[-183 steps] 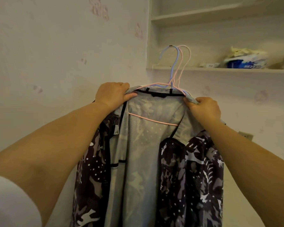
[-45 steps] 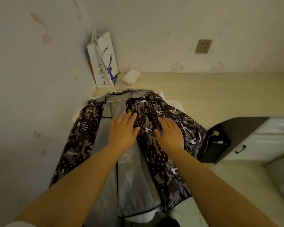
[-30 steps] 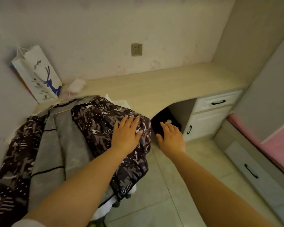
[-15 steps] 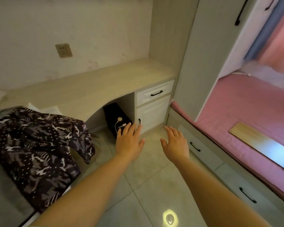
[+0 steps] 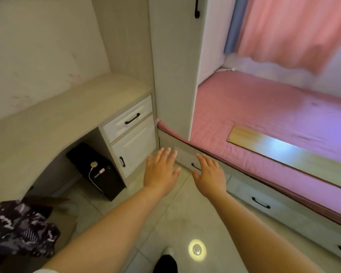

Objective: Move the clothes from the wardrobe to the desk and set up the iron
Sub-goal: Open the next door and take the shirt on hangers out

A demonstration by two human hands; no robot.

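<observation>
1 patterned jacket [image 5: 18, 231] lies at far left, on the desk [image 5: 53, 123] edge. 2 desk drawers [image 5: 130, 134] w/ black handles, then left hand [image 5: 161, 172] & right hand [image 5: 209, 176], both released, fingers spread, holding nothing, over the floor. 1 pink bed [image 5: 264, 119] at right.

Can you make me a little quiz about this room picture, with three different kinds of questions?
1. True or false: the left hand is gripping the patterned jacket.
2. What lies on the pink bed? A) a wooden board B) an iron C) a pillow
3. Fill in: under the desk stands a black ____ with a white cable on it.

Key
1. False. Both the left hand and the right hand are spread open in the air, holding nothing.
2. A, the wooden board.
3. Box.
</observation>
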